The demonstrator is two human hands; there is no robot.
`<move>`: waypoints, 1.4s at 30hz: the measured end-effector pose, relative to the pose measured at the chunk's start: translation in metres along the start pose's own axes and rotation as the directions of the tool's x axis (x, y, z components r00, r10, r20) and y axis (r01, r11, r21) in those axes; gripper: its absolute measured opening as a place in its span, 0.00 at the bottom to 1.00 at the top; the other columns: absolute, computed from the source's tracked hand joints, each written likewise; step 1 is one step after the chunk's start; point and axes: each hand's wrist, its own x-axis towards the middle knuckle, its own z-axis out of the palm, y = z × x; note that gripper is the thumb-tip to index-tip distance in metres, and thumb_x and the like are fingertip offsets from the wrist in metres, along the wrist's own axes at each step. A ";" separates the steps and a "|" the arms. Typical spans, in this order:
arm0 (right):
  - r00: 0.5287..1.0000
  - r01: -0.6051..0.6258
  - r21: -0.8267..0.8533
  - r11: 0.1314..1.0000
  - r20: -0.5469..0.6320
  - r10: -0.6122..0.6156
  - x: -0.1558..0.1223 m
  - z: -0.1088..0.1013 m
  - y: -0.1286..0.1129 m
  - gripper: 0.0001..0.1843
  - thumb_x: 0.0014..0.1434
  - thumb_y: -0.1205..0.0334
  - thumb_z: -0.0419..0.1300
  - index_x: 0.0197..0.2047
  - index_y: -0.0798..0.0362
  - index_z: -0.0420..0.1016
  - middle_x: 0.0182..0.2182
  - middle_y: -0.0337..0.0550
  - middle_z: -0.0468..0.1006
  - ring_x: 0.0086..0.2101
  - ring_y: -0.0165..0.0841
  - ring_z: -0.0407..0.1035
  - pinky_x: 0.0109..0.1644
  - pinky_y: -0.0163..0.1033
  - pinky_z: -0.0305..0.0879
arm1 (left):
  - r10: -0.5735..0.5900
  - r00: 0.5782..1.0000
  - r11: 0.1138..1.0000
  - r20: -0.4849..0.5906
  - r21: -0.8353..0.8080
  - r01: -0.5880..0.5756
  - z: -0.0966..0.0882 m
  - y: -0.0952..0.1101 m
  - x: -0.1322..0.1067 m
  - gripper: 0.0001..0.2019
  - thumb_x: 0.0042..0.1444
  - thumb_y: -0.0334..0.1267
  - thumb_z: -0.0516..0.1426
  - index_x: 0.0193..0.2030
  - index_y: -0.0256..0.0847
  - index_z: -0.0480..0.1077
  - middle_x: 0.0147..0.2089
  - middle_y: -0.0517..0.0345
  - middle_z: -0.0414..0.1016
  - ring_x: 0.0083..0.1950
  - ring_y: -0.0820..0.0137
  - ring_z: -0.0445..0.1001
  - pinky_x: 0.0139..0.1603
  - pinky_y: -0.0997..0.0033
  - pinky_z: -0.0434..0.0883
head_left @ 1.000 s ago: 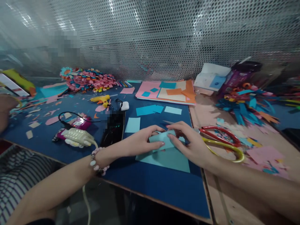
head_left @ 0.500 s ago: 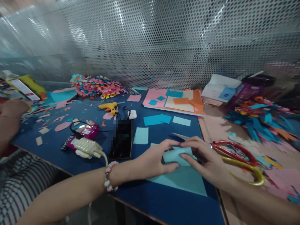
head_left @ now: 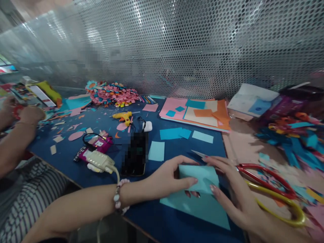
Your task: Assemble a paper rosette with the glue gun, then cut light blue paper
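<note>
A light blue paper piece (head_left: 198, 175) is pinched in my left hand (head_left: 169, 177), thumb on top and fingertips showing below its lower edge. My right hand (head_left: 233, 192) is spread at the paper's right side, thumb by the lower corner and fingers near the upper one; its thumb may touch the paper. Under the held piece, a larger light blue sheet (head_left: 202, 212) lies on the table. Scissors with red and yellow handles (head_left: 265, 172) lie partly under my right hand, blade tip pointing left.
A phone (head_left: 135, 155), a purple power bank (head_left: 97, 143) with cables, and a yellow glue gun (head_left: 124, 117) lie to the left. Coloured sheets (head_left: 172, 108) are stacked behind. A paper-strip heap (head_left: 111, 94) sits near the mesh panel (head_left: 177, 50). Another person's arm (head_left: 20, 135) is far left.
The folded-over light blue piece has been opened out flatter. My right hand has loosened and its thumb has moved down and right. The view has shifted slightly.
</note>
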 end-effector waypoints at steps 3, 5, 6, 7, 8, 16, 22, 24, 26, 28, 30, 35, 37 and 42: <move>0.991 0.107 -0.054 0.993 0.090 -0.102 0.006 0.002 -0.001 0.33 0.59 0.67 0.57 0.65 0.56 0.50 0.58 0.54 0.57 0.59 0.39 0.54 0.61 0.39 0.58 | -0.068 0.998 0.984 0.009 -0.165 0.069 -0.004 0.005 0.004 0.21 0.51 0.35 0.64 0.50 0.36 0.63 0.29 0.58 0.73 0.26 0.74 0.74 0.30 0.75 0.72; 0.981 0.170 -0.070 0.983 0.103 -0.162 0.008 0.003 0.001 0.33 0.58 0.69 0.57 0.65 0.54 0.51 0.57 0.52 0.58 0.59 0.36 0.54 0.61 0.37 0.57 | -0.099 0.995 0.962 0.022 -0.252 0.101 -0.005 0.008 0.004 0.20 0.49 0.34 0.65 0.48 0.35 0.65 0.30 0.56 0.74 0.26 0.74 0.75 0.29 0.75 0.72; 0.981 0.182 -0.082 0.980 0.085 -0.175 0.008 0.004 0.002 0.31 0.59 0.71 0.56 0.64 0.53 0.52 0.56 0.51 0.60 0.58 0.35 0.56 0.60 0.35 0.58 | -0.101 0.995 0.953 0.024 -0.284 0.104 -0.006 0.009 0.004 0.20 0.49 0.34 0.65 0.47 0.35 0.66 0.32 0.55 0.74 0.26 0.73 0.75 0.29 0.75 0.72; 0.981 0.190 -0.099 0.977 0.057 -0.185 0.008 0.005 0.004 0.29 0.59 0.73 0.54 0.62 0.52 0.55 0.55 0.50 0.62 0.57 0.33 0.58 0.59 0.34 0.59 | -0.097 0.995 0.947 0.023 -0.307 0.100 -0.007 0.010 0.003 0.19 0.49 0.34 0.65 0.47 0.34 0.66 0.33 0.54 0.74 0.27 0.73 0.76 0.30 0.74 0.73; 0.981 0.194 -0.122 0.973 0.024 -0.192 0.007 0.005 0.005 0.26 0.60 0.74 0.52 0.60 0.51 0.58 0.53 0.49 0.63 0.55 0.32 0.60 0.58 0.34 0.60 | -0.093 0.995 0.942 0.027 -0.323 0.097 -0.007 0.010 0.003 0.18 0.50 0.34 0.64 0.46 0.34 0.67 0.34 0.53 0.74 0.28 0.72 0.76 0.30 0.73 0.73; 0.984 0.167 -0.218 0.962 -0.024 -0.177 -0.003 -0.002 0.004 0.16 0.60 0.73 0.53 0.49 0.48 0.69 0.44 0.45 0.70 0.45 0.32 0.68 0.49 0.34 0.66 | -0.172 0.979 0.939 0.110 -0.283 0.197 -0.005 0.007 0.003 0.20 0.53 0.44 0.62 0.47 0.36 0.64 0.31 0.53 0.74 0.28 0.68 0.76 0.31 0.66 0.74; 0.992 -0.080 -0.041 0.996 -0.103 0.075 0.004 0.002 0.003 0.04 0.61 0.67 0.57 0.38 0.47 0.70 0.34 0.37 0.73 0.34 0.27 0.71 0.38 0.28 0.67 | 0.144 0.987 0.939 -0.074 0.326 -0.113 -0.003 0.008 -0.006 0.20 0.59 0.48 0.56 0.54 0.40 0.65 0.56 0.47 0.68 0.55 0.62 0.69 0.52 0.63 0.69; 0.987 -0.123 0.008 0.992 -0.102 0.123 0.006 0.003 0.003 0.04 0.61 0.67 0.58 0.36 0.47 0.70 0.33 0.36 0.74 0.34 0.27 0.70 0.38 0.28 0.67 | 0.222 0.969 0.864 -0.109 0.483 -0.144 -0.004 0.003 -0.006 0.19 0.56 0.42 0.60 0.52 0.40 0.65 0.52 0.50 0.71 0.52 0.64 0.71 0.51 0.65 0.69; 0.984 -0.145 0.060 0.988 -0.097 0.150 0.007 0.004 0.003 0.04 0.61 0.67 0.58 0.35 0.48 0.70 0.31 0.35 0.73 0.32 0.26 0.70 0.37 0.28 0.66 | 0.299 0.941 0.815 -0.158 0.555 -0.165 -0.004 -0.002 -0.003 0.16 0.55 0.38 0.60 0.50 0.40 0.65 0.47 0.53 0.74 0.48 0.67 0.73 0.50 0.69 0.69; 0.978 -0.181 0.109 0.977 -0.084 0.190 0.007 0.004 0.003 0.04 0.61 0.66 0.59 0.35 0.48 0.70 0.29 0.34 0.72 0.30 0.25 0.69 0.36 0.28 0.66 | 0.340 0.923 0.803 -0.181 0.567 -0.184 -0.005 -0.004 0.001 0.12 0.57 0.35 0.58 0.48 0.40 0.66 0.44 0.55 0.75 0.46 0.69 0.74 0.47 0.72 0.70; 0.966 -0.235 0.162 0.958 -0.070 0.249 0.006 0.005 0.004 0.04 0.61 0.65 0.59 0.39 0.46 0.71 0.32 0.34 0.74 0.33 0.26 0.70 0.38 0.28 0.67 | 0.341 0.924 0.788 -0.172 0.588 -0.181 -0.007 -0.004 0.004 0.10 0.58 0.35 0.58 0.47 0.40 0.68 0.42 0.56 0.76 0.44 0.70 0.74 0.43 0.74 0.71; 0.927 -0.350 0.240 0.905 -0.051 0.372 0.004 0.008 0.005 0.13 0.62 0.62 0.58 0.50 0.41 0.69 0.43 0.37 0.75 0.41 0.28 0.70 0.43 0.29 0.68 | 0.370 0.918 0.704 -0.146 0.689 -0.174 -0.010 -0.001 0.005 0.08 0.58 0.36 0.59 0.45 0.40 0.71 0.41 0.58 0.77 0.39 0.73 0.74 0.39 0.77 0.70; 0.921 -0.366 0.243 0.898 -0.047 0.388 0.004 0.009 0.006 0.13 0.62 0.61 0.58 0.50 0.41 0.69 0.41 0.37 0.74 0.38 0.27 0.69 0.42 0.29 0.68 | 0.377 0.915 0.692 -0.146 0.700 -0.174 -0.010 -0.001 0.004 0.10 0.57 0.36 0.59 0.47 0.41 0.71 0.42 0.58 0.78 0.39 0.73 0.74 0.38 0.77 0.69; 0.915 -0.371 0.285 0.884 -0.053 0.401 0.005 0.011 0.007 0.14 0.61 0.59 0.59 0.51 0.45 0.69 0.35 0.38 0.71 0.35 0.28 0.69 0.41 0.32 0.69 | 0.339 0.930 0.694 -0.141 0.705 -0.147 -0.010 0.001 0.004 0.10 0.58 0.36 0.58 0.46 0.41 0.73 0.43 0.56 0.79 0.38 0.71 0.74 0.35 0.75 0.69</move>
